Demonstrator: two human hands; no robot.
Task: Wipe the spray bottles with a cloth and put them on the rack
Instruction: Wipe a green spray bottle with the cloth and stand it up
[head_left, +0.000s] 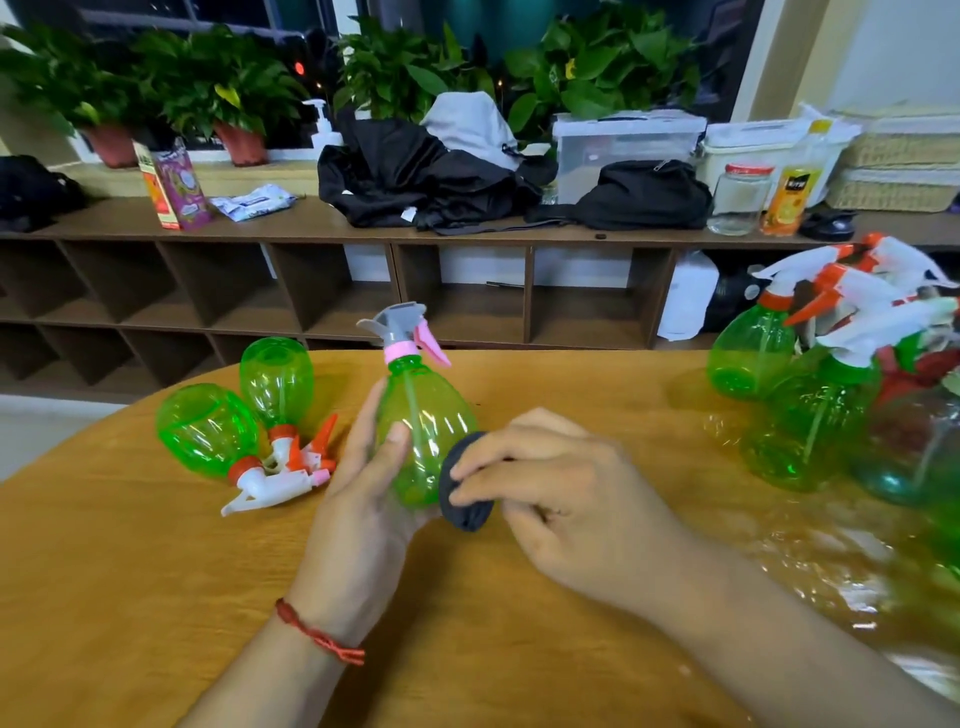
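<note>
Head view only. Holding a green spray bottle (431, 415) upright just above the wooden table (130, 597), left hand (358, 499) wrapped round its belly from the left, thumb across the front, base low by the palm. Pinching a balled dark grey cloth (465, 512) in the right hand (566, 504), fingers curled over it, pressed against the bottle's lower right side. Looks empty and see-through, so probably very light; thin plastic, likely to give under a hard squeeze; smooth and glossy, so apt to slip or spin while rubbed. Best gripped round the widest part of the body, as here, or at the neck under the pink collar; better kept off the pink trigger (434, 345) and the grey nozzle head, likely the weakest parts. Lying on their sides at the left, touching each other: two more green bottles (208, 428) with orange-and-white heads. Standing crowded together at the far right: several other bottles (753, 353), blurred; cannot tell whether on a rack or straight on the tabletop. Smooth, varnished-looking top, likely to let a tipped bottle roll. Beyond, along the wall: a low brown cubby shelf (208, 291), heaped black clothing (415, 176), a glass jar (740, 197), potted plants (218, 88) by a dark window.
</note>
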